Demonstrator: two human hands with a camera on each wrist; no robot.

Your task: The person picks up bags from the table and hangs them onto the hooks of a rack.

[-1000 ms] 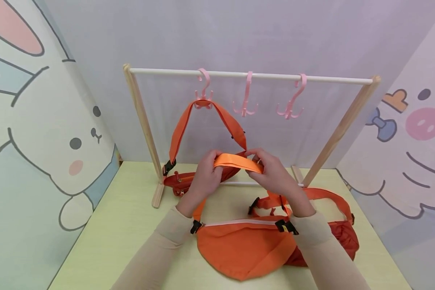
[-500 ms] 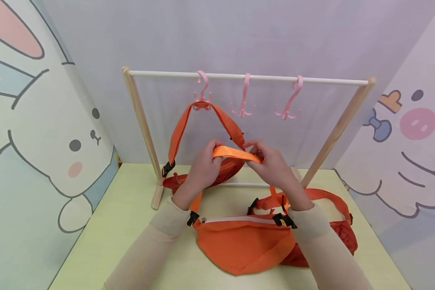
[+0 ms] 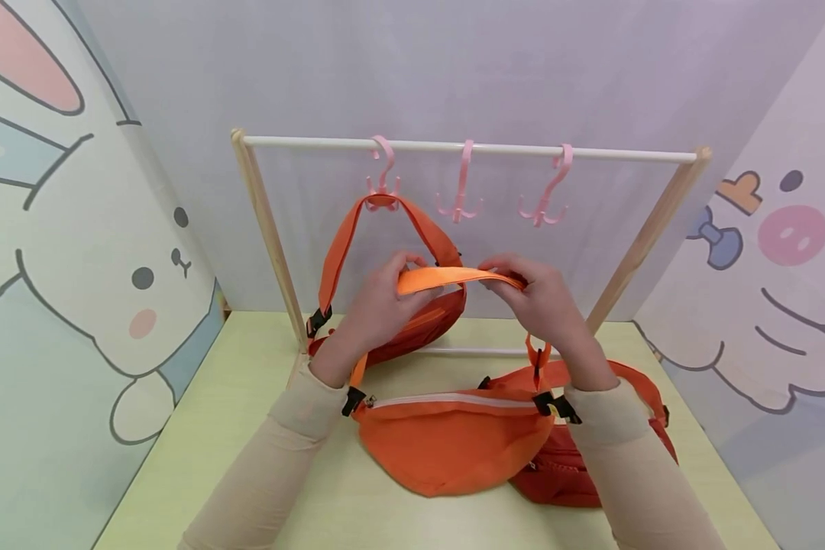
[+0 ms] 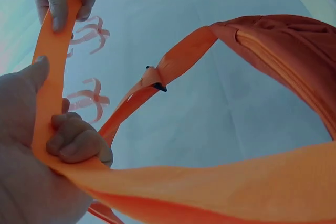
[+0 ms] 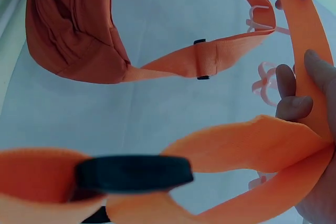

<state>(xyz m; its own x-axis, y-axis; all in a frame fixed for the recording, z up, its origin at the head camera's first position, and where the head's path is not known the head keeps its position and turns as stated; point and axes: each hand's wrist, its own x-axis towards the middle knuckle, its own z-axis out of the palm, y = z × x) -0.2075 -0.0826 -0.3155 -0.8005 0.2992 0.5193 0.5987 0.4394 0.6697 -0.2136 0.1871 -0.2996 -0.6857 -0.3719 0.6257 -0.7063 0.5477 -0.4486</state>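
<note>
Both hands hold up the bright orange strap [image 3: 447,278] of an orange waist bag [image 3: 454,443]. My left hand [image 3: 381,294] pinches the strap at its left, thumb on one face and curled fingers on the other, as the left wrist view shows. At the strap's other end my right hand [image 3: 539,294] grips it likewise. The waist bag hangs below, its white zip along the top and a black buckle [image 3: 557,407] near the right sleeve. Behind the hands, a red-orange waist bag [image 3: 429,325] hangs by its strap from a pink hook [image 3: 383,176].
A white rail [image 3: 509,148] on wooden posts bears two more pink hooks, one in the middle [image 3: 461,183] and one at the right [image 3: 548,187]. Another red waist bag [image 3: 564,466] lies on the table [image 3: 179,458] at the right, partly behind the orange bag and right sleeve.
Both hands have risen slightly and spread apart, drawing the strap longer between them. The orange bag has lifted with them, showing more of the red bag on the table.
</note>
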